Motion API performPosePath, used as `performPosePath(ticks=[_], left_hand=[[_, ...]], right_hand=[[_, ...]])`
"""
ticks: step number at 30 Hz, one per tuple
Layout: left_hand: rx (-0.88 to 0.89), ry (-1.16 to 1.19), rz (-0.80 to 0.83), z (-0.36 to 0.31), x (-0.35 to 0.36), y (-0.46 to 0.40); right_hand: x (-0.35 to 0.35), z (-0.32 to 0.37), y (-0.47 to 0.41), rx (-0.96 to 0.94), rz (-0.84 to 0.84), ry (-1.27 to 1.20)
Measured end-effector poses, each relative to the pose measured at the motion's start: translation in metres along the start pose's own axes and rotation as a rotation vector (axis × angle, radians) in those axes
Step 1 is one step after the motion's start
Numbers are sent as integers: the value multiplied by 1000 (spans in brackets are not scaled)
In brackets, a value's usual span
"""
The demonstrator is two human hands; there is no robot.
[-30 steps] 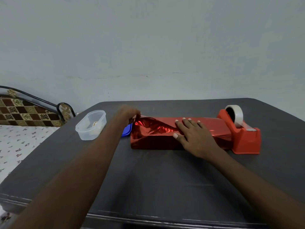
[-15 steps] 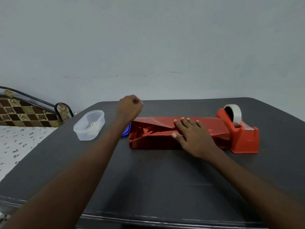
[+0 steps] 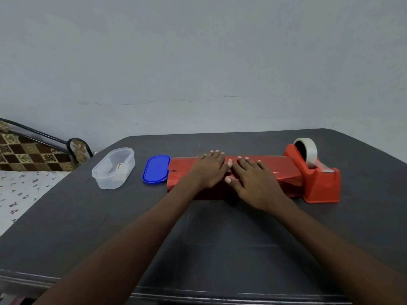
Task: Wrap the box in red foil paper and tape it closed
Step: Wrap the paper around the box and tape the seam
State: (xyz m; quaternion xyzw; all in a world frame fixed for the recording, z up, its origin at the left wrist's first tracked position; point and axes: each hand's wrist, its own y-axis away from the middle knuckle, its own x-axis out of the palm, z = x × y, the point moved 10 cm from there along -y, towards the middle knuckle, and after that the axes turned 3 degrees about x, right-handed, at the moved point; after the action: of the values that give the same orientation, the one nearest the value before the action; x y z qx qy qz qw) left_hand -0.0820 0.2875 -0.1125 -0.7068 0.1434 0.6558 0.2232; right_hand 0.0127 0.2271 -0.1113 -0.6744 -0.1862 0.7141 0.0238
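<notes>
1. No text, brand, number or sign is legible anywhere in the view.
2. A small label (image 3: 120,166) lies inside the clear plastic container (image 3: 113,168), far left on the table; its print is too small and blurred to read.

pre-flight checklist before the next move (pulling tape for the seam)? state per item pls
1. Box held down: ok. Left hand and right hand both lie flat on the red foil-wrapped box.
2. Top seam closed under the palms: cannot tell, the hands cover it.
3. Left end folded in: ok, it looks flat, with one small slit at the edge.
4. Right end folded: cannot tell, it sits against the tape dispenser.
5. Tape within reach: ok, the dispenser stands just right of the box with the tape roll loaded.
6. Clutter near the left end: not ok, the blue lid touches the box.
</notes>
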Motion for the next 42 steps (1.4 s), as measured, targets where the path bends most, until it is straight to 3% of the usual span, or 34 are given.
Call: performPosePath(ticks=[6,14,23,31,42], left_hand=[[40,-13,-28,0,-4,27],[51,-37,-7,-4,-8,38],[88,-138,13,-4,-7,36],[10,147,-41,-22,-24,17],[106,-106,-41,-31,-3,32]], right_hand=[[-1,-1,0,-2,21,-45],[5,-26,4,-33,198,-18],[-3,-32,16,24,65,-71],[-2,-30,16,17,74,-59],[-1,-31,15,48,102,1]])
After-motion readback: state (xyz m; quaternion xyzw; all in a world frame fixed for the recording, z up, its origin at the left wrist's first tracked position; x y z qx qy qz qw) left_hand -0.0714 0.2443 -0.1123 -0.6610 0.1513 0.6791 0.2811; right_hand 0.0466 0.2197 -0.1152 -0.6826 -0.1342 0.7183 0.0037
